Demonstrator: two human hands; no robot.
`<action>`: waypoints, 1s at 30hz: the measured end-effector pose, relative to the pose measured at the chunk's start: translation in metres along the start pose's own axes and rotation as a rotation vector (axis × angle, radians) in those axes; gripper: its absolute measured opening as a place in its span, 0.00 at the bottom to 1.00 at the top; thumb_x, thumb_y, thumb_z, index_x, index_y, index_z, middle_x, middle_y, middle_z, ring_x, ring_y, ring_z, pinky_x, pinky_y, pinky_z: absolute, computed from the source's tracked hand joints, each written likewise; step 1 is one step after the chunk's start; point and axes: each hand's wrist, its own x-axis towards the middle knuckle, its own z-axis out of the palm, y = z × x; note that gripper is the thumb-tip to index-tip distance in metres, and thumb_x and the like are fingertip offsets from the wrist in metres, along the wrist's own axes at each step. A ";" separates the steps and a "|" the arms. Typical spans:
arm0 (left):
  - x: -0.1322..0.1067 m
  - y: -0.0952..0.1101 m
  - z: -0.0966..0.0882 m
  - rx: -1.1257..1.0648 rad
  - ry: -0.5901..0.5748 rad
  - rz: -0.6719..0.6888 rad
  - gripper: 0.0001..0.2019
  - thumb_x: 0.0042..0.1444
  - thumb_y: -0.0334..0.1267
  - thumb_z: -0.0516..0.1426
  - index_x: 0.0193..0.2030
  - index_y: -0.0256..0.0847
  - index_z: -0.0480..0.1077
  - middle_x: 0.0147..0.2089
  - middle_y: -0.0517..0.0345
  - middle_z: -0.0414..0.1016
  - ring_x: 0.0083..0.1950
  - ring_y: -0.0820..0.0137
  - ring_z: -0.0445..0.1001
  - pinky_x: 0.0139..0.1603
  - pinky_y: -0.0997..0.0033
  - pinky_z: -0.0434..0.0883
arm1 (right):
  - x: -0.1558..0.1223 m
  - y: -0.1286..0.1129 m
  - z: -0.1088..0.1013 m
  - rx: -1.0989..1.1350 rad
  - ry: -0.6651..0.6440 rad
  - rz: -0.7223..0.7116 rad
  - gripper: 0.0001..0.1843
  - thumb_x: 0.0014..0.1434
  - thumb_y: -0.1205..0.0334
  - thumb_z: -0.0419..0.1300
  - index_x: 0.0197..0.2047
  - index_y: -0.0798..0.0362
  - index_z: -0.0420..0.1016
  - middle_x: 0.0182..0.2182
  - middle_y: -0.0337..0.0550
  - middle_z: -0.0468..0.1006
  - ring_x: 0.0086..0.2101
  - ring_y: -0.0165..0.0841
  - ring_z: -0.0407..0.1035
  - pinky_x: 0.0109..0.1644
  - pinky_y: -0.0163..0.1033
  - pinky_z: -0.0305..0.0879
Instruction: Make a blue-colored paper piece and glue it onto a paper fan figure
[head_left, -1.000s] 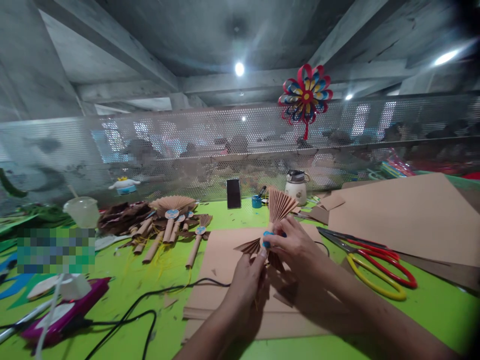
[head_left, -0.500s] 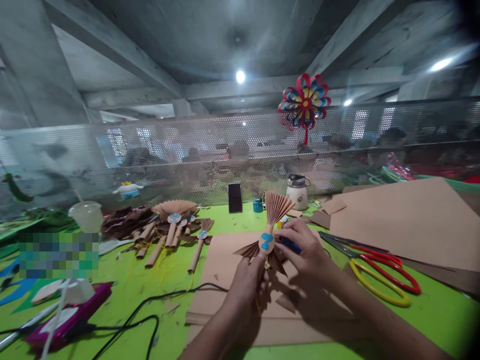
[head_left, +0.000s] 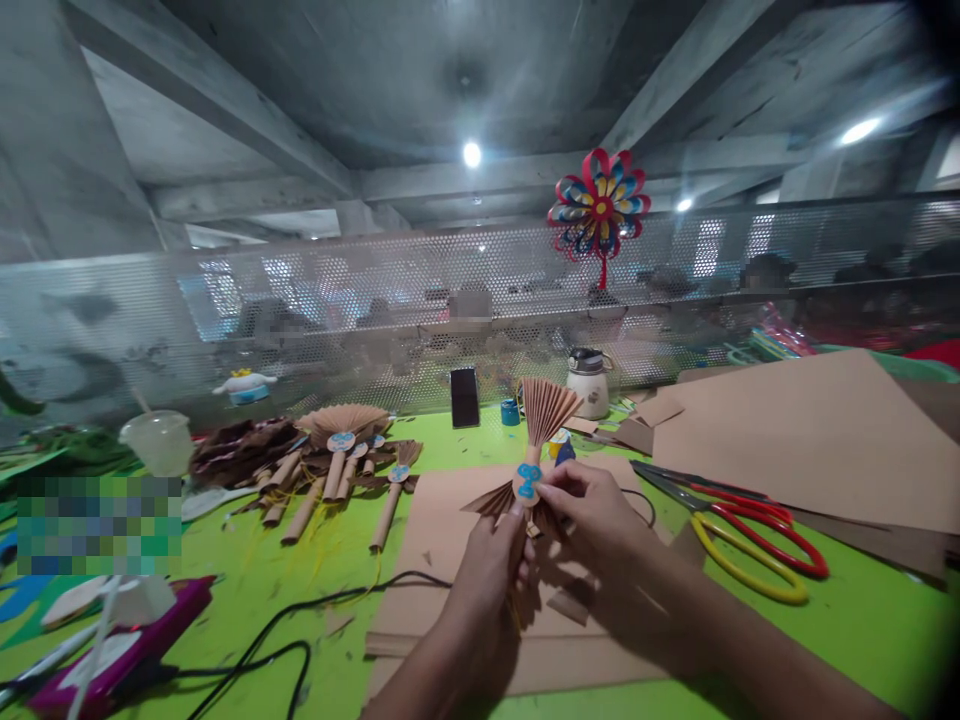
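I hold a brown pleated paper figure [head_left: 541,415] upright over a stack of brown card sheets [head_left: 442,530]. It has a fan on top, pleated wings at the sides and a round tag [head_left: 526,484] with blue marks at its middle. My left hand [head_left: 487,565] grips its lower stem from below. My right hand [head_left: 592,510] pinches the figure beside the tag, with a dark blue pen-like object poking up behind its fingers.
Finished paper figures [head_left: 337,465] lie in a pile at the left. Red and yellow scissors [head_left: 739,530] rest on the green table [head_left: 862,620] at the right, by large brown card [head_left: 810,440]. A black cable [head_left: 300,620], pink device [head_left: 112,650], phone [head_left: 464,396], plastic cup [head_left: 159,441] and jar [head_left: 587,380] stand around.
My right hand uncovered the tag, moved off to the side, then came back and pinches beside it. The figure stayed upright in my left hand.
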 end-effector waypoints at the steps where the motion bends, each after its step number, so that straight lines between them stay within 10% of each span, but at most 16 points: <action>1: -0.001 0.001 0.000 -0.003 0.004 0.002 0.25 0.49 0.62 0.56 0.25 0.38 0.65 0.20 0.60 0.67 0.17 0.79 0.61 0.17 0.78 0.56 | 0.000 0.002 0.001 0.023 0.008 0.007 0.16 0.48 0.50 0.66 0.26 0.55 0.71 0.24 0.39 0.74 0.26 0.31 0.66 0.32 0.37 0.63; 30: -0.005 0.018 -0.008 -0.125 0.065 0.016 0.23 0.50 0.56 0.54 0.21 0.36 0.69 0.16 0.60 0.63 0.17 0.77 0.59 0.19 0.77 0.56 | -0.001 -0.001 -0.007 -0.030 0.049 0.005 0.16 0.50 0.48 0.62 0.28 0.54 0.71 0.22 0.36 0.69 0.25 0.30 0.64 0.30 0.37 0.61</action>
